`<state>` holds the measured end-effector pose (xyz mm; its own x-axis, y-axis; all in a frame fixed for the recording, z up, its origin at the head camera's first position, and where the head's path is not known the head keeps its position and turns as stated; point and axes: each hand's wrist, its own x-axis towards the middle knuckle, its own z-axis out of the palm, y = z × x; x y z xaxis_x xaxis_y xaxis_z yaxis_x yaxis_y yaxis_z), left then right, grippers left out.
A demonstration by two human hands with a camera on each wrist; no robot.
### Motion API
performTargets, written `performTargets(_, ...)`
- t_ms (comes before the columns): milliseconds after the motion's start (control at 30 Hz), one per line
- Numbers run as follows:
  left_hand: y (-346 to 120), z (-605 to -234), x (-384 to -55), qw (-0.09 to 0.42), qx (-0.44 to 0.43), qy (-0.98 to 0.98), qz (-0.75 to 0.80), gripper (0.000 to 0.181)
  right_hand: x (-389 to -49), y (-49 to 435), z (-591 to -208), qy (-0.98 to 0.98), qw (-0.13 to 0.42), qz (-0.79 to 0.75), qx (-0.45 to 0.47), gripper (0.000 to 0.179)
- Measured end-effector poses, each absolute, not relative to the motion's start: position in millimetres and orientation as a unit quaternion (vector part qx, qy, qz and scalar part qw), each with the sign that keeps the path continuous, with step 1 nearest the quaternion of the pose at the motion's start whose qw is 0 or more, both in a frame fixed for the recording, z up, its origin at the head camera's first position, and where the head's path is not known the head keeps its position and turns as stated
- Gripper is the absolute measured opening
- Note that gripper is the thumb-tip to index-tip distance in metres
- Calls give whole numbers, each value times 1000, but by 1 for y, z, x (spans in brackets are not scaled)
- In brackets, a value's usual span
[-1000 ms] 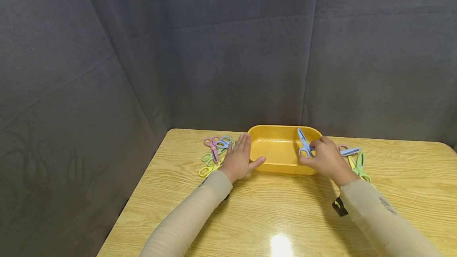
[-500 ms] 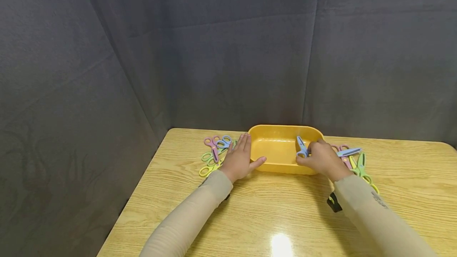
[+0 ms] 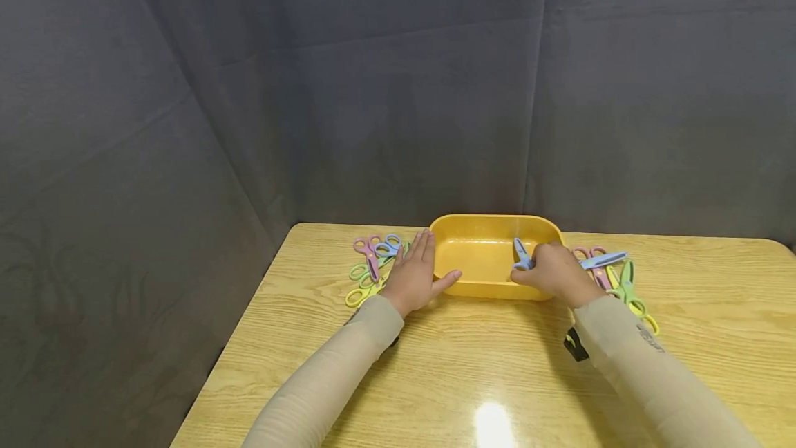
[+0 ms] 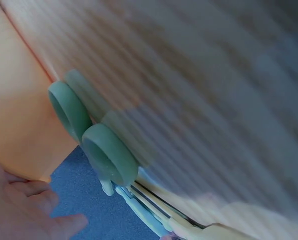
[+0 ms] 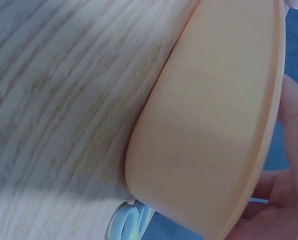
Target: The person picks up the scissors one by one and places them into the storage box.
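A yellow plastic tub [image 3: 485,289] stands at the back of the table. Flat fingers of my left hand [image 3: 413,278] lie along its left end, thumb over the front rim. My right hand [image 3: 553,272] reaches over the tub's right end and pinches blue scissors [image 3: 521,254], whose tip points up and away inside the tub. The palm hides part of them. In the right wrist view the curled fingers of my right hand [image 5: 288,190] show behind the tub's rim [image 5: 271,130]. Close to my left hand, green scissors handles [image 4: 109,155] lie on the table in the left wrist view.
Left of the tub lies a pile with pink scissors [image 3: 371,258], blue scissors [image 3: 388,246] and yellow scissors [image 3: 356,298]. Another pile on the right has blue scissors [image 3: 606,260], green scissors [image 3: 628,285] and pink scissors [image 3: 600,276]. A grey curtain [image 3: 398,123] hangs behind the table.
My right hand has moved left and lowered the blue scissors deeper into the tub, uncovering more of the pink scissors in the right pile. My left hand has stayed at the tub's left end.
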<state>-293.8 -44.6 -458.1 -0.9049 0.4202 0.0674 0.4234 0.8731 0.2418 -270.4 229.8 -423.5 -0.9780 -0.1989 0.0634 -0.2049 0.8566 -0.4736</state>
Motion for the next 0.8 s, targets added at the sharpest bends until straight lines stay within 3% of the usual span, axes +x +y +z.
performTargets(800,-44,-464,-298,24,-226,-966,-125,98,-280,224,-415,-971,-122,202,47,39)
